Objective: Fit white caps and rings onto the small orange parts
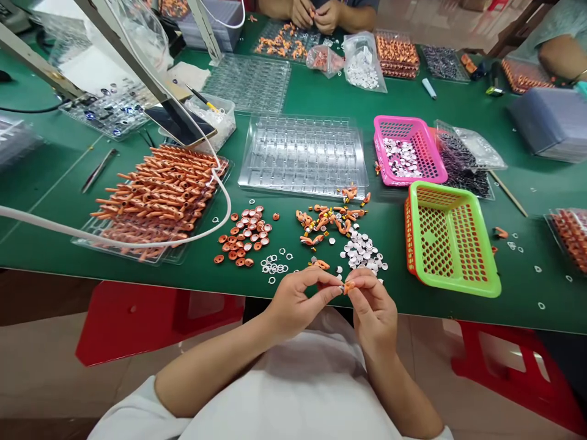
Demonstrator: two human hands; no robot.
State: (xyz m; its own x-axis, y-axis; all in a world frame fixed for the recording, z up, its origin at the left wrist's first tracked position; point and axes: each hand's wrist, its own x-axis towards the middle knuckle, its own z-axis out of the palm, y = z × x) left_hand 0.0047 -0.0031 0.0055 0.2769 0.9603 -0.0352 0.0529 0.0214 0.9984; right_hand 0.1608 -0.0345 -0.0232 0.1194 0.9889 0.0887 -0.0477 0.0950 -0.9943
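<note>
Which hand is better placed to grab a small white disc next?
Likely the right hand: the small white discs lie just beyond it, farther from the left hand. Both hands pinch a small orange piece.

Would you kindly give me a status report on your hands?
Left hand, right hand: both pinching a small orange part. White discs scattered just beyond. Nothing visibly blocking either hand.

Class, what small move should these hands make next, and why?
Probably a gentle press on the small orange piece, before reaching for another: the left hand and right hand pinch it from either side, and other orange pieces lie loose just beyond.
</note>
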